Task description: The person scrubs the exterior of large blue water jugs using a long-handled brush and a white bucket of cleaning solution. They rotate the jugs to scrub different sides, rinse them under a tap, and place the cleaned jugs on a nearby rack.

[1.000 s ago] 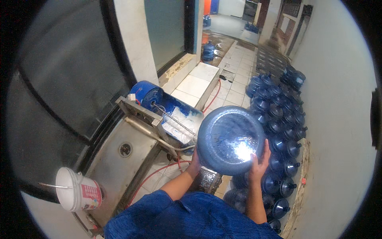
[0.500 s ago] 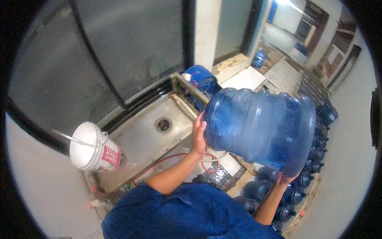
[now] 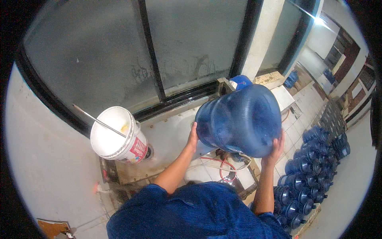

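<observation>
A large translucent blue water jug (image 3: 234,119) is held up in front of me, tilted, its round base toward the right. My left hand (image 3: 192,137) presses against its near left end, partly hidden by the jug. At the base end, my right hand (image 3: 275,149) spreads its fingers around the lower right side. Beneath and left of the jug is a shallow metal sink (image 3: 167,137), its right part covered from view. On the sink's left end stands a white bucket (image 3: 129,155) with a thin rod (image 3: 89,114) leaning in it.
Several blue jugs (image 3: 302,183) lie stacked along the right wall. A red hose (image 3: 223,171) coils below the held jug. Dark-framed windows (image 3: 191,44) rise behind the sink. Something blue (image 3: 241,81) shows behind the jug, and another jug (image 3: 291,79) stands farther back.
The view has swung left. Held in both hands, the jug has come over the sink's right part, covering the drain, and its base has turned more toward me.
</observation>
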The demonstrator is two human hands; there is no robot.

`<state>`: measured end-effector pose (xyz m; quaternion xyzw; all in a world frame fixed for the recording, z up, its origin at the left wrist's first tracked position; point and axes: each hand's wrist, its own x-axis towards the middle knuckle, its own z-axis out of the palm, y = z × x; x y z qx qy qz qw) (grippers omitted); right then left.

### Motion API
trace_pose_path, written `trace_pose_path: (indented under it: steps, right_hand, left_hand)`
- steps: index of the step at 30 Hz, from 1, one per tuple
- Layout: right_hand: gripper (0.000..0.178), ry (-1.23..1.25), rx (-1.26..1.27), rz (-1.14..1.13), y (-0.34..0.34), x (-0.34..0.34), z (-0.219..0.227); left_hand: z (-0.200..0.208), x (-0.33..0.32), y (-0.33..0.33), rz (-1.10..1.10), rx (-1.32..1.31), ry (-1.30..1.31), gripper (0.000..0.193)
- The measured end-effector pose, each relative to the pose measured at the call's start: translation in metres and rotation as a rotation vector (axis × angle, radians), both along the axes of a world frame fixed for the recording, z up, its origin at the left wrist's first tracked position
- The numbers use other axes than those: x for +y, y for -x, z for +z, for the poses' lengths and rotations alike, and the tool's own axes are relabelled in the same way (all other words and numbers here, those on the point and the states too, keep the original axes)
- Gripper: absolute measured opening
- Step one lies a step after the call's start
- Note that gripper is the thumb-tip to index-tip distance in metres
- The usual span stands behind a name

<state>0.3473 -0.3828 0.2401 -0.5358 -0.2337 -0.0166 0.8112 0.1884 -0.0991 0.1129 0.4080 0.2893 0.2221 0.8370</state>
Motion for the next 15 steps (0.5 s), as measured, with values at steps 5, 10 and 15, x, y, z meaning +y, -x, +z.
trace_pose_path:
  steps: [5, 10, 15]
  right_hand:
    - [0.069, 0.146, -0.071, 0.041, -0.023, 0.075, -0.015]
    - [0.067, 0.311, -0.167, 0.183, -0.046, 0.142, -0.001]
    - [0.067, 0.453, -0.354, 0.285, -0.08, 0.22, -0.002]
  left_hand:
    - [-0.081, 0.047, -0.009, 0.061, -0.109, 0.109, 0.092]
    - [-0.135, 0.074, -0.015, 0.042, -0.148, 0.298, 0.1]
    - [-0.158, 0.063, -0.007, 0.083, -0.041, 0.422, 0.109]
